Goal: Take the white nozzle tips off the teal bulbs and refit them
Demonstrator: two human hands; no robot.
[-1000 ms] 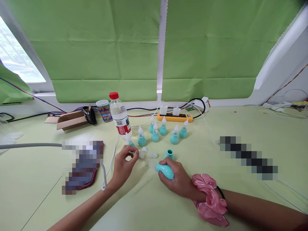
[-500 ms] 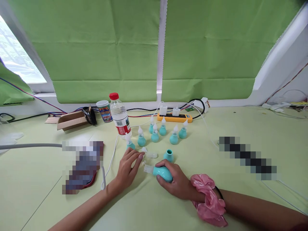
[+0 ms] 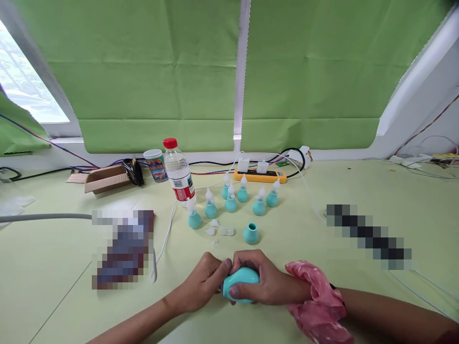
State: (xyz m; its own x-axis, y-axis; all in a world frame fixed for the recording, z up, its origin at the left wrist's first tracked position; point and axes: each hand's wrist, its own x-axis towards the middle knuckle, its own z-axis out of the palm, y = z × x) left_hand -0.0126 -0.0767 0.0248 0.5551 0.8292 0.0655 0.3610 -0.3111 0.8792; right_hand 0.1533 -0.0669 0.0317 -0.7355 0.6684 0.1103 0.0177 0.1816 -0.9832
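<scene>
Lying roughly parallel to the far edge of the table, the teal bulb fills the curled right hand. The left hand pinches its left end

The person's right hand grips a turquoise bulb, the left hand pinching its left end; an open bulb stands farther away on the table.

The right hand wrapped so far round the teal bulb that I saw only part of it, and the left hand hid most of its neck end. The left forearm ran out of sight below, the right forearm sideways. 2 objects, a dark strip and a bluish slab, were blurred into squares. The whitish scrap was too tiny to make out.
</scene>
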